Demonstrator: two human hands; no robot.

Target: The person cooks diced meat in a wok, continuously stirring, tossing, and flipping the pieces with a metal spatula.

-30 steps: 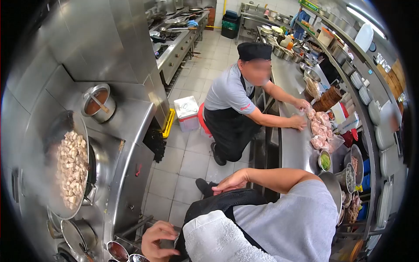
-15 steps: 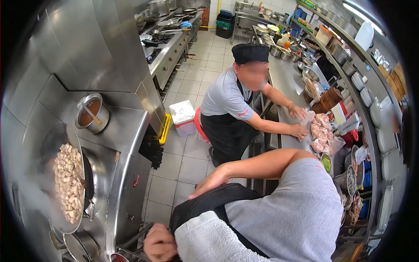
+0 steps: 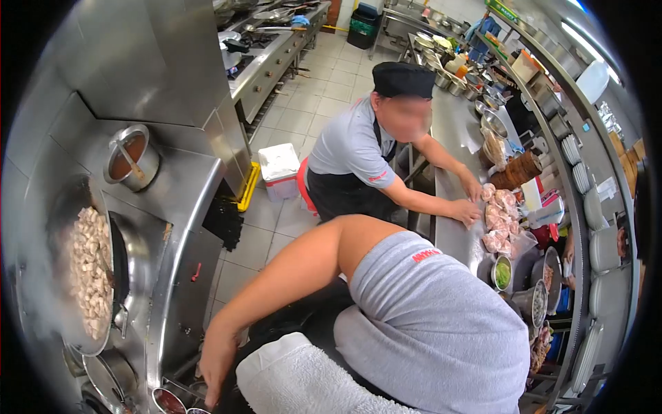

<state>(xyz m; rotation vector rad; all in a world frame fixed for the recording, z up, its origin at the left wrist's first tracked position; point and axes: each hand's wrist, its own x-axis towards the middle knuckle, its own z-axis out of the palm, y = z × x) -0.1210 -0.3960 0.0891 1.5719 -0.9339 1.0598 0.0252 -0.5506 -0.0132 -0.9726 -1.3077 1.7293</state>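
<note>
We judge the red-filled container (image 3: 169, 401), near the stove's front edge (image 3: 189, 238), stiff, best held by its rim, but cannot tell our nearby right hand's (image 3: 216, 362) grip.

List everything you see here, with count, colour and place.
Wide pan: 1, dark, left.
Chunks: many, pale, in the pan.
Saucepan: 1, steel, left.
Pot contents: 1 potful, red, bottom left.
Lidded box: 1, white lid, floor.
Counter: 1, steel, right.
Raw-looking pieces: several, pink, on the counter.
Bowl contents: 1 bowlful, green, counter.
Plates: several, white, right shelf.
Far cookware: many, mostly steel, back right.
Co-worker: 1, grey shirt, black cap, centre.
Towel: 1, white, bottom centre.
Sleeve: 1, grey, bottom centre.
Right hand: 1, bare, bottom left.
Left hand: not in view.
</note>
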